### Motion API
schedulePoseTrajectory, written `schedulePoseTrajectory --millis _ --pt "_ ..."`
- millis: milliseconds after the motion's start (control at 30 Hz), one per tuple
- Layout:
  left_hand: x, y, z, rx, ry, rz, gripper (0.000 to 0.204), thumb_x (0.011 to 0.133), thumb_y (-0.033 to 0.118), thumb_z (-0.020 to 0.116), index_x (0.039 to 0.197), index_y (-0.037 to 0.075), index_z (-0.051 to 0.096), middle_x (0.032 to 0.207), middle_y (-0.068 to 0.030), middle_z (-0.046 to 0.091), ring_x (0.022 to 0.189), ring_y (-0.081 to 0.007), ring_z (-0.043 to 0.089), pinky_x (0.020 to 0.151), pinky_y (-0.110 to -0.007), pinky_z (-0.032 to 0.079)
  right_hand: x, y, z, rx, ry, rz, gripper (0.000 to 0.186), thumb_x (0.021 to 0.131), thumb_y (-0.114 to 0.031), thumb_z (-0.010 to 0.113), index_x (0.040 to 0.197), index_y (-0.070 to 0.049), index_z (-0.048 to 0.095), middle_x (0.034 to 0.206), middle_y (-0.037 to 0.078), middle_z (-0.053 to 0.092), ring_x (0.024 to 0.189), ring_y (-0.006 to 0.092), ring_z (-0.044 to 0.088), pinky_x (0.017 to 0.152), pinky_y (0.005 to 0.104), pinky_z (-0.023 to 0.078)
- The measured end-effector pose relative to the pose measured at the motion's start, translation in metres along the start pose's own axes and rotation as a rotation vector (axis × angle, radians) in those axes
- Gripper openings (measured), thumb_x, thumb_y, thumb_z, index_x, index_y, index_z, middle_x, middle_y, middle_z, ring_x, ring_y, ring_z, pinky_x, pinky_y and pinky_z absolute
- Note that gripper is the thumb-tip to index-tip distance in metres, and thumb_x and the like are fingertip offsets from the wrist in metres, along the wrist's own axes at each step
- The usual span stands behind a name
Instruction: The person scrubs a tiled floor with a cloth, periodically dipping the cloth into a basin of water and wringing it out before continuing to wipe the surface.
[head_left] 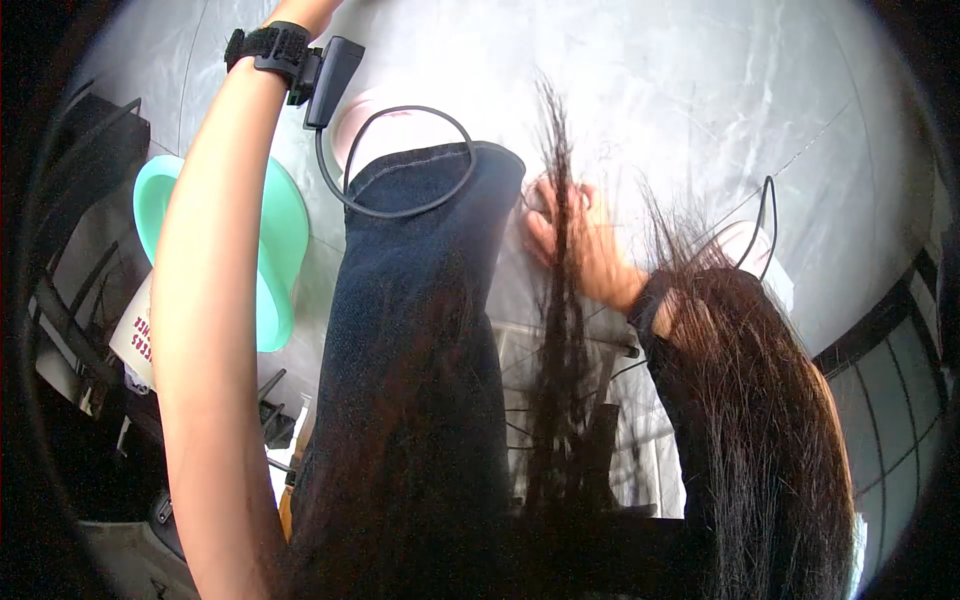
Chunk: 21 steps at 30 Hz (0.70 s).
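While the left hand (306, 12) lies mostly past the upper edge, so that its grip cannot be told, the right hand (592, 245) has its fingers bent just beside a denim trouser leg (420, 260). Strands of hair (562, 200) cross that hand, and whether it grasps anything is unclear. The trouser leg fills the middle, its hem over a pale pink shoe (358, 125) on the grey floor (640, 80). A black device (335, 82) at the left wrist trails a looped cable (410, 107).
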<state>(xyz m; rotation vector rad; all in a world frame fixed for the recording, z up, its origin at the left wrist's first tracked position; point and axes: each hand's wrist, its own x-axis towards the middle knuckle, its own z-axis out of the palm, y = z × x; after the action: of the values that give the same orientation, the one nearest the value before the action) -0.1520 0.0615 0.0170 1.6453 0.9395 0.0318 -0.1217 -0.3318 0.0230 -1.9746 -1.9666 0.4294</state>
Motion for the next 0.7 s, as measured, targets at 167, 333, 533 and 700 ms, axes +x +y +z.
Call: schedulePoseTrajectory --millis 167,333,533,700 --pt "-0.006 0.002 -0.002 0.013 0.047 -0.071 0.032 0.097 0.030 0.051 0.116 0.005 0.058 0.103 -0.0043 0.062 0.092 -0.0113 0.059 0.082 -0.024 0.048 -0.002 0.003 0.003 -0.125 -0.066 -0.167 0.023 0.074 -0.020 0.058 0.093 -0.008 0.057 0.111 0.015 0.058 0.104 0.0250 0.055 0.080 0.0393 0.044" --pt "-0.002 0.001 0.003 -0.035 0.004 -0.011 0.033 0.097 0.029 0.051 0.116 0.003 0.058 0.102 -0.0059 0.062 0.091 -0.0115 0.059 0.081 -0.024 0.049 -0.018 0.006 0.008 -0.169 -0.014 -0.297 0.023 0.073 -0.020 0.059 0.093 -0.010 0.052 0.102 0.012 0.060 0.092 0.0220 0.057 0.067 0.0303 0.048" --pt "-0.006 0.001 -0.003 -0.030 0.035 -0.019 0.029 0.097 0.025 0.052 0.114 0.002 0.058 0.100 -0.0060 0.062 0.088 -0.0106 0.059 0.076 -0.021 0.049 -0.031 -0.003 0.038 -0.143 -0.101 -0.434 0.021 0.071 -0.021 0.059 0.086 -0.012 0.048 0.085 0.006 0.052 0.085 0.0196 0.055 0.060 0.0278 0.046" --pt "-0.006 -0.006 -0.008 -0.101 0.036 -0.034 0.029 0.097 0.025 0.052 0.112 0.002 0.058 0.099 -0.0056 0.062 0.085 -0.0099 0.060 0.074 -0.021 0.049 -0.015 0.004 0.035 0.310 -0.094 -0.242 0.019 0.076 -0.018 0.061 0.091 -0.010 0.051 0.080 0.009 0.052 0.081 0.0261 0.058 0.061 0.0352 0.050"
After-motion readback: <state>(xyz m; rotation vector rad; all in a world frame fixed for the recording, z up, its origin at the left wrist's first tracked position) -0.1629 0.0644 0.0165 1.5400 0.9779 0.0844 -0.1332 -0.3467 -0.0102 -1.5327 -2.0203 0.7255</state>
